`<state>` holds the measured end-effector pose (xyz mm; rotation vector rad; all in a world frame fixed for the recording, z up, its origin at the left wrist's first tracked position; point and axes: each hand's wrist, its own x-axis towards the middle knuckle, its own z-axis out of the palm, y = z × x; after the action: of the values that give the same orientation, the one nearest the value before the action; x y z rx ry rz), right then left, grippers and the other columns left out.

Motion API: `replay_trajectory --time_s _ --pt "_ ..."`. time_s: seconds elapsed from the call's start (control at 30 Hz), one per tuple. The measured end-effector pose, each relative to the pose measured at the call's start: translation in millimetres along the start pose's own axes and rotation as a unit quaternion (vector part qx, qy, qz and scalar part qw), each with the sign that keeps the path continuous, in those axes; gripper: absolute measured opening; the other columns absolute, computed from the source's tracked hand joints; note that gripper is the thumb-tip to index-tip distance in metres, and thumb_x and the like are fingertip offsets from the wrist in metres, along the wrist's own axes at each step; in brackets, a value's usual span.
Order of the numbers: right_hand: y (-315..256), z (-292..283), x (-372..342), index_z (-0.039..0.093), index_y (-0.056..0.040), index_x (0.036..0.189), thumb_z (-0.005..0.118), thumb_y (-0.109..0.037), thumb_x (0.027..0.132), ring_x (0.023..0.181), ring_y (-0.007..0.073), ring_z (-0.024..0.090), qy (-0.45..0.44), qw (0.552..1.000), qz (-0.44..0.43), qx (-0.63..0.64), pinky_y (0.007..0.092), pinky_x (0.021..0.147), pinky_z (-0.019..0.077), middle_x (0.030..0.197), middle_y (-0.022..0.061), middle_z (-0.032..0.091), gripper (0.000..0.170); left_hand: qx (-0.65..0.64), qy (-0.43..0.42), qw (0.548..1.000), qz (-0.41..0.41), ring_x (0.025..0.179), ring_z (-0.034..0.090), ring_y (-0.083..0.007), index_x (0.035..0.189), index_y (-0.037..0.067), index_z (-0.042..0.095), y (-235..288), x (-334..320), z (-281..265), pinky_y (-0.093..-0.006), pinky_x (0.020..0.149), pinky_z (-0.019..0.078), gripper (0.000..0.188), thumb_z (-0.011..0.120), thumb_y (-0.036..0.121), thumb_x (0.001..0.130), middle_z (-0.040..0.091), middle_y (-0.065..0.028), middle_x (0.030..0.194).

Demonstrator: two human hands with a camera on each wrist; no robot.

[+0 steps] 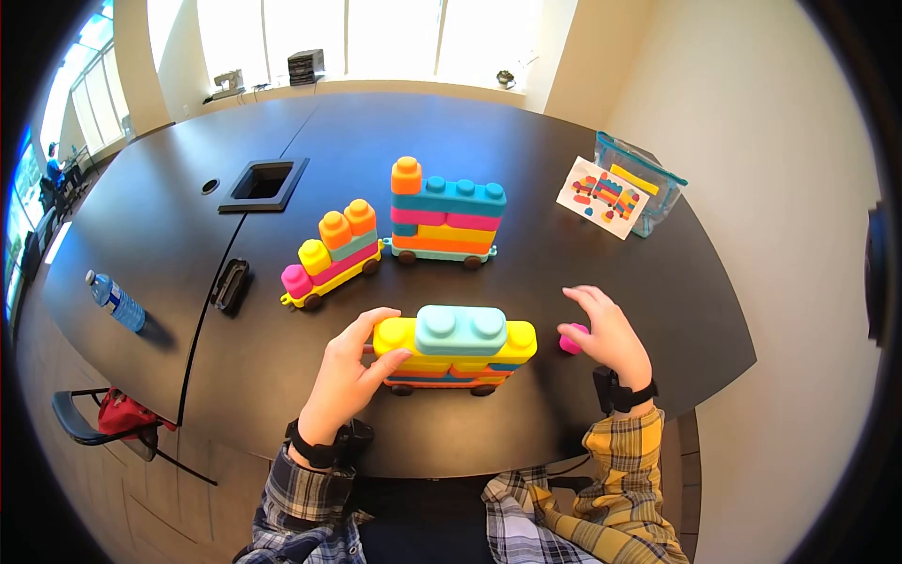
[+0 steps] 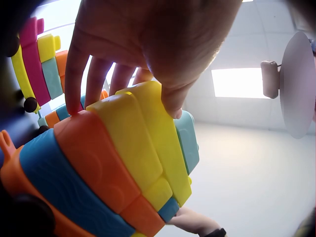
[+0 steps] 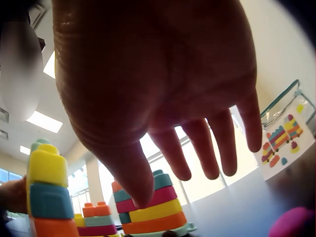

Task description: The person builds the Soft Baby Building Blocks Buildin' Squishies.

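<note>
A block-built toy train car [image 1: 451, 362] stands close in front of me, yellow on top with a light teal block [image 1: 460, 329] as its highest piece. My left hand [image 1: 349, 376] holds its left end, the thumb on the near side and the fingers behind; the left wrist view shows the fingertips on its orange and yellow blocks [image 2: 123, 133]. To the right of the car, my right hand [image 1: 611, 343] hovers with fingers spread and nothing in its grasp. Beside its thumb lies a small pink block [image 1: 572, 339], partly covered by the hand in the head view.
Beyond the car stand a taller train car [image 1: 446, 226] and a stepped yellow-based one [image 1: 338, 258]. A picture card [image 1: 601, 197] leans on a clear zip bag [image 1: 662, 202] at right. A water bottle [image 1: 117, 303], a black case [image 1: 230, 285] and a table socket opening [image 1: 263, 185] are left.
</note>
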<state>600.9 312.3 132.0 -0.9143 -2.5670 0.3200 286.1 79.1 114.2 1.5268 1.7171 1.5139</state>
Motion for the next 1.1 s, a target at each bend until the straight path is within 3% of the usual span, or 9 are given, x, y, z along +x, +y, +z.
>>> replay_trajectory --time_s 0.13,0.23,0.37,0.47,0.5,0.57,0.7,0.97,1.1 --pt "24 17 -19 0.067 -0.0061 0.127 0.083 -0.019 0.081 0.111 0.0369 0.067 -0.060 0.990 0.072 -0.103 0.0466 0.093 0.0553 0.121 0.0147 0.069 0.051 -0.005 0.001 1.000 -0.001 0.110 0.071 -0.0219 0.134 0.004 0.061 -1 0 1 -0.0362 0.093 0.0576 0.044 0.076 0.016 0.095 0.072 -0.0110 0.118" --pt "43 30 -22 0.066 -0.0055 0.123 0.082 -0.016 0.079 0.107 0.0377 0.069 -0.082 0.989 0.105 -0.066 0.0461 0.092 0.0564 0.117 0.0159 0.070 0.047 -0.001 0.001 1.000 -0.002 0.109 0.071 -0.0218 0.134 0.004 0.061 1 0 0 -0.0358 0.092 0.0576 0.044 0.076 0.016 0.095 0.073 -0.0109 0.117" --pt "14 16 -10 0.064 -0.0035 0.117 0.081 -0.009 0.078 0.100 0.0329 0.072 0.002 0.997 0.079 -0.026 0.0418 0.089 0.0583 0.111 0.0144 0.071 0.042 0.003 -0.005 1.000 -0.008 0.110 0.072 -0.0258 0.133 0.002 0.061 1 0 -1 -0.0380 0.095 0.0592 0.044 0.078 0.017 0.095 0.072 -0.0145 0.120" --pt "-22 -3 2 0.063 -0.0026 0.114 0.079 -0.001 0.079 0.099 0.0187 0.071 0.088 0.963 0.054 0.249 0.0328 0.089 0.0578 0.109 0.0086 0.069 0.038 0.003 -0.004 1.000 -0.007 0.110 0.072 -0.0259 0.133 0.002 0.061 1 1 0 -0.0379 0.094 0.0594 0.044 0.078 0.017 0.095 0.072 -0.0143 0.120" --pt "-35 -10 5 0.063 -0.0026 0.114 0.079 -0.001 0.079 0.099 0.0187 0.071 0.088 0.963 0.054 0.250 0.0328 0.089 0.0578 0.109 0.0086 0.069 0.038 0.002 -0.005 1.000 -0.006 0.110 0.072 -0.0259 0.133 0.002 0.061 0 0 0 -0.0380 0.094 0.0595 0.044 0.078 0.017 0.095 0.072 -0.0142 0.119" --pt "-56 -20 10 0.064 -0.0034 0.117 0.079 -0.001 0.079 0.101 0.0182 0.069 0.076 0.939 -0.051 0.332 0.0324 0.089 0.0577 0.112 0.0090 0.069 0.041 -0.002 -0.007 1.000 -0.010 0.110 0.072 -0.0259 0.133 0.002 0.061 0 0 0 -0.0380 0.094 0.0595 0.044 0.078 0.017 0.095 0.072 -0.0142 0.119" --pt "-84 -33 18 0.070 -0.0045 0.124 0.082 -0.004 0.079 0.104 0.0230 0.069 0.028 0.947 -0.180 0.264 0.0347 0.092 0.0570 0.119 0.0105 0.069 0.047 -0.003 -0.002 1.000 -0.001 0.109 0.071 -0.0213 0.134 0.004 0.060 -1 0 0 -0.0350 0.092 0.0580 0.043 0.075 0.014 0.095 0.072 -0.0111 0.117" --pt "-88 -26 16 0.072 -0.0055 0.130 0.084 -0.011 0.082 0.106 0.0277 0.070 -0.013 0.959 -0.171 0.226 0.0370 0.096 0.0564 0.120 0.0123 0.069 0.050 0.003 -0.001 1.000 0.004 0.109 0.071 -0.0221 0.133 0.004 0.061 0 0 0 -0.0355 0.092 0.0581 0.042 0.075 0.014 0.095 0.072 -0.0117 0.117" --pt "-82 -18 14 0.066 -0.0050 0.139 0.088 -0.014 0.081 0.116 0.0304 0.068 -0.015 0.953 -0.173 0.247 0.0391 0.102 0.0539 0.129 0.0145 0.068 0.063 0.006 -0.017 1.000 0.000 0.113 0.070 -0.0236 0.138 0.004 0.058 -1 0 -1 -0.0359 0.093 0.0582 0.048 0.075 0.011 0.094 0.071 -0.0124 0.123"
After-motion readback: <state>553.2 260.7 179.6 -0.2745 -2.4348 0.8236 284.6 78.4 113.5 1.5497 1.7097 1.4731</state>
